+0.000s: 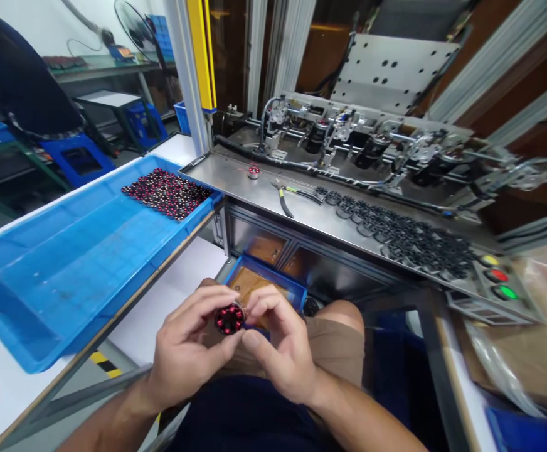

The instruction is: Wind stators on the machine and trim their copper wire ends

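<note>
My left hand (191, 342) is closed around the side of a small round motor stator (229, 319) with red copper windings and a dark body. Its wound face is turned up toward me, above my lap. From the other side, my right hand (280, 345) curls its fingers and thumb against the stator's right edge. Whether a wire end lies between those fingertips is too small to tell. Another red-wound stator (253, 172) stands on the metal worktop (229, 172), left of a pair of pliers (283, 199) with dark, green-marked handles.
A blue tray (66, 251) at left holds many red-wound stators (167, 193). Black ring-shaped parts (405, 235) cover the worktop's right side, before a machine with clamps (344, 135). A button box (499, 282) stands at right. Below is a blue bin (266, 274); a person (24, 75) is at far left.
</note>
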A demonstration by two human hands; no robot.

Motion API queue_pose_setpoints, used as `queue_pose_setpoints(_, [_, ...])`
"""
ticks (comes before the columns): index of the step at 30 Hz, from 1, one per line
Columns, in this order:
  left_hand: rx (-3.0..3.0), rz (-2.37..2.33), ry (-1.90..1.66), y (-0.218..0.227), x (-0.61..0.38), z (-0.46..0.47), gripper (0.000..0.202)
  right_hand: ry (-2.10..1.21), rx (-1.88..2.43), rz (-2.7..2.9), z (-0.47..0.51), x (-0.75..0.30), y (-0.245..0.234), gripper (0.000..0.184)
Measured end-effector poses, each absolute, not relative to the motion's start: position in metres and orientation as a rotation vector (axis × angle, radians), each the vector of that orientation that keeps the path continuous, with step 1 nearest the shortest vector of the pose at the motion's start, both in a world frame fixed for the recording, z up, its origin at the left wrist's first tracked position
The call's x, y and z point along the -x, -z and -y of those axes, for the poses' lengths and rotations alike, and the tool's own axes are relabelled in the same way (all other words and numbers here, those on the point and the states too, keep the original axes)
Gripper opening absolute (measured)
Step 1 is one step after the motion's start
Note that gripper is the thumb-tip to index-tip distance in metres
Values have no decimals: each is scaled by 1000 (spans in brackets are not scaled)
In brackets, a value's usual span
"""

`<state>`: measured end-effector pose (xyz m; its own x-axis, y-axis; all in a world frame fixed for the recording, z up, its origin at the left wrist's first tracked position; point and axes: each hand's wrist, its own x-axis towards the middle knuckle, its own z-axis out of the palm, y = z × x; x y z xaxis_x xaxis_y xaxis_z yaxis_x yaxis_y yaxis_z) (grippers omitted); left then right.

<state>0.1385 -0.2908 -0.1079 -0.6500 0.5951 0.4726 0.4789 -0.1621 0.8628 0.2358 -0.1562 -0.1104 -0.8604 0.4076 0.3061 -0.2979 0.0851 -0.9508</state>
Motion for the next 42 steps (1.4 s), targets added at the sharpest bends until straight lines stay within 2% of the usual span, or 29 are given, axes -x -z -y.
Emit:
queue_pose_setpoints(6, [-1585,-2172,-1782,111,-141,293,57,-1732,54,1959,151,-242,105,4])
queue_pose_setpoints(14, [-1328,-2019,-1931,113,-147,286,54,-1947,305,1761,161,-245,114,16])
queue_pose_setpoints(18, [-1331,-1995,-1961,116,-146,287,52,-1883,257,1780,158,-250,114,11])
queue_pose_setpoints(21, [-1442,-2022,-1889,117,-146,288,55,-1675,147,1850,154,-252,110,32])
queue_pose_setpoints(25, [-1543,-2080,-1807,115,-149,286,56,-1611,224,1866,152,-249,104,4])
queue_pose_setpoints(30, [-1433,-2009,-1903,113,-151,281,53,-1831,469,1659,154,-244,108,18])
queue_pose_setpoints(33, [-1272,-1945,-1966,109,-149,278,47,-1950,386,1532,154,-247,113,19])
queue_pose_setpoints(36, [-1174,-1871,-2004,104,-147,275,44,-2044,266,1519,154,-251,114,34])
queue_pose_setpoints(39, [-1155,-1839,-2000,99,-147,274,44,-2087,223,1566,154,-252,111,23])
queue_pose_setpoints(42, [-1185,-1865,-1975,98,-148,275,44,-1935,240,1651,154,-253,105,14])
